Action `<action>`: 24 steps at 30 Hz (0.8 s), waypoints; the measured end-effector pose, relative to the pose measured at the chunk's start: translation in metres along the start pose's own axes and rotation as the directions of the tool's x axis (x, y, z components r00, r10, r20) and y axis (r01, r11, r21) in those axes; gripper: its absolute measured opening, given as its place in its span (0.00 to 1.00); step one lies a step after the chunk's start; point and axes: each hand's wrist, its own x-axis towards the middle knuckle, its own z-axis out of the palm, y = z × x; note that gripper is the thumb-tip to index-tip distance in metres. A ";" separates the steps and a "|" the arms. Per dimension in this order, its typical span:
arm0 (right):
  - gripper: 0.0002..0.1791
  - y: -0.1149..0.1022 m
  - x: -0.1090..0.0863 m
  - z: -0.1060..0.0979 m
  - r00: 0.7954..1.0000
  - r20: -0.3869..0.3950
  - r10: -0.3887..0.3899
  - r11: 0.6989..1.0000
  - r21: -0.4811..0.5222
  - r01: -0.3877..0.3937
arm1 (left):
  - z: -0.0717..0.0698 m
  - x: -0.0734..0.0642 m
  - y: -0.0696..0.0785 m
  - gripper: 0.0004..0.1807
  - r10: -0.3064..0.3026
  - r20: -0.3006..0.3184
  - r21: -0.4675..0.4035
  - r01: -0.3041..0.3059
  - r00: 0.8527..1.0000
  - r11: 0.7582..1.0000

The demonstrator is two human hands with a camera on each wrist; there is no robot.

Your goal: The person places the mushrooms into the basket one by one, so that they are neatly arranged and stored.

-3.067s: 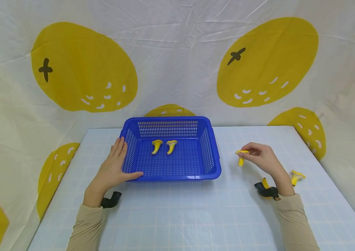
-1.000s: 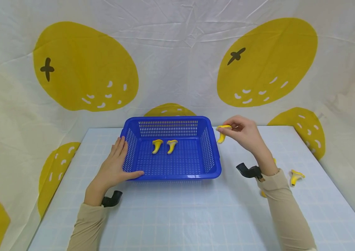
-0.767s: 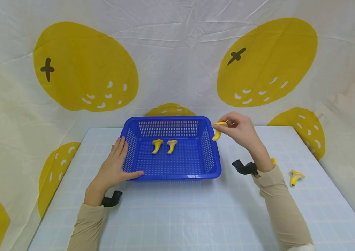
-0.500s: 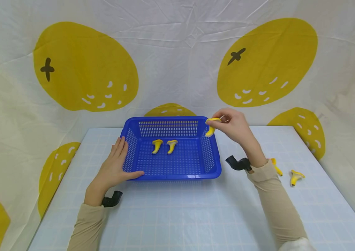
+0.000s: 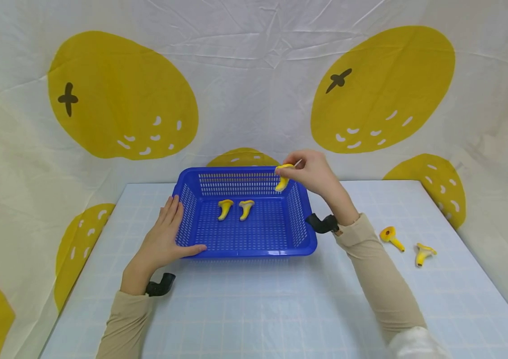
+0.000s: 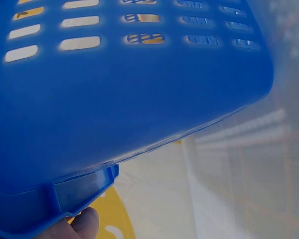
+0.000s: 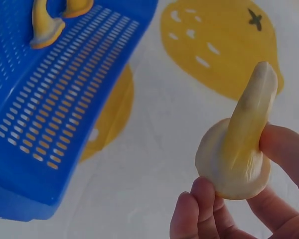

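My right hand [image 5: 314, 174] pinches a yellow trumpet-shaped mushroom [image 5: 282, 183] between thumb and fingers, above the back right part of the blue basket [image 5: 254, 254]. In the right wrist view the mushroom's pale cap underside and stem [image 7: 246, 119] show, with the thumb against the stem's base. My left hand [image 5: 161, 242] rests at the basket's left side, fingers stretched along the rim and thumb over the front left corner. Two similar mushrooms, a left one [image 5: 224, 210] and a right one [image 5: 246, 210], lie side by side on the basket's floor.
Right of the basket, two more yellow mushrooms lie on the checked tablecloth [image 5: 254, 309]: one with its hollow cap showing [image 5: 390, 238] and one farther right [image 5: 423, 254]. A white curtain [image 5: 254, 99] with yellow fruit prints hangs behind. Each wrist bears a black mount.
My right hand has carried the mushroom leftward and up from the table's right side to over the basket. The mushroom formerly behind the right forearm now shows. My left hand has stayed put.
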 end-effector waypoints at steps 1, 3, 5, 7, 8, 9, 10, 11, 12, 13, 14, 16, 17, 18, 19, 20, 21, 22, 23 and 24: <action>0.12 -0.001 0.002 0.001 1.000 0.008 -0.003 1.000 -0.002 0.003 | 0.000 0.000 0.000 0.74 0.000 0.000 -0.001 0.000 1.000 1.000; 0.12 -0.002 0.006 0.005 1.000 0.020 -0.003 1.000 -0.001 0.003 | 0.000 0.000 0.000 0.74 -0.001 -0.001 -0.001 0.001 1.000 1.000; 0.12 -0.002 0.010 0.009 0.999 0.032 -0.002 1.000 -0.005 0.002 | 0.000 0.000 0.000 0.74 -0.001 -0.003 0.001 0.001 1.000 1.000; 0.12 -0.001 0.014 0.013 0.999 0.044 -0.002 1.000 -0.006 0.003 | 0.001 0.001 0.000 0.74 0.000 -0.005 0.001 0.000 1.000 1.000; 0.12 0.000 0.016 0.016 0.999 0.053 -0.003 1.000 -0.007 0.003 | 0.001 0.001 0.000 0.74 0.000 -0.005 0.002 0.000 1.000 1.000; 0.11 0.001 0.018 0.018 0.998 0.062 -0.006 1.000 -0.007 0.006 | 0.001 0.001 0.000 0.74 -0.001 -0.004 0.002 0.001 1.000 1.000; 0.11 0.001 0.020 0.021 0.997 0.071 -0.012 1.000 -0.006 0.012 | 0.001 0.001 0.000 0.74 -0.003 -0.002 0.001 0.003 1.000 1.000; 0.10 0.003 0.022 0.023 0.997 0.077 -0.017 1.000 -0.005 0.017 | 0.000 0.001 0.000 0.74 -0.004 -0.001 0.001 0.004 1.000 1.000; 0.10 0.004 0.024 0.026 0.996 0.082 -0.024 1.000 -0.001 0.024 | 0.000 0.001 0.000 0.74 -0.004 -0.001 0.001 0.004 1.000 1.000; 0.09 0.005 0.026 0.028 0.996 0.085 -0.032 0.999 0.000 0.032 | 0.000 0.001 0.000 0.74 -0.005 0.000 0.000 0.005 1.000 1.000; 0.09 0.007 0.028 0.030 0.995 0.088 -0.037 0.999 0.000 0.037 | 0.000 0.000 0.000 0.74 -0.005 0.001 -0.001 0.005 1.000 1.000; 0.09 0.010 0.030 0.035 0.995 0.091 -0.039 0.999 -0.002 0.039 | 0.000 0.000 0.000 0.74 -0.006 0.000 -0.001 0.006 1.000 1.000; 0.09 0.011 0.032 0.038 0.995 0.095 -0.035 0.999 -0.006 0.036 | 0.000 0.000 0.001 0.74 -0.005 0.000 -0.001 0.005 1.000 1.000; 0.09 0.012 0.033 0.040 0.995 0.100 -0.029 0.999 -0.011 0.030 | 0.000 0.000 0.001 0.74 -0.005 0.000 -0.001 0.005 1.000 1.000; 0.09 0.013 0.034 0.043 0.994 0.107 -0.020 1.000 -0.020 0.023 | 0.000 0.000 0.000 0.74 -0.005 0.001 -0.002 0.005 1.000 1.000; 0.09 0.014 0.035 0.045 0.993 0.117 -0.008 1.000 -0.026 0.011 | 0.000 0.000 0.000 0.74 -0.004 0.002 -0.004 0.004 1.000 1.000; 0.10 0.015 0.036 0.047 0.992 0.123 0.004 0.999 -0.032 0.000 | 0.000 0.000 0.000 0.74 -0.003 0.001 -0.003 0.003 1.000 1.000; 0.10 0.015 0.036 0.049 0.991 0.130 0.017 0.999 -0.035 -0.012 | 0.000 0.000 0.000 0.74 -0.002 0.001 -0.001 0.002 1.000 1.000; 0.10 0.016 0.037 0.052 0.990 0.137 0.025 0.999 -0.039 -0.020 | 0.000 0.000 0.000 0.74 0.000 0.001 -0.001 0.000 1.000 1.000; 0.10 0.018 0.038 0.054 0.989 0.141 0.036 0.998 -0.046 -0.029 | 0.000 0.001 0.000 0.74 0.002 0.000 -0.001 -0.002 1.000 1.000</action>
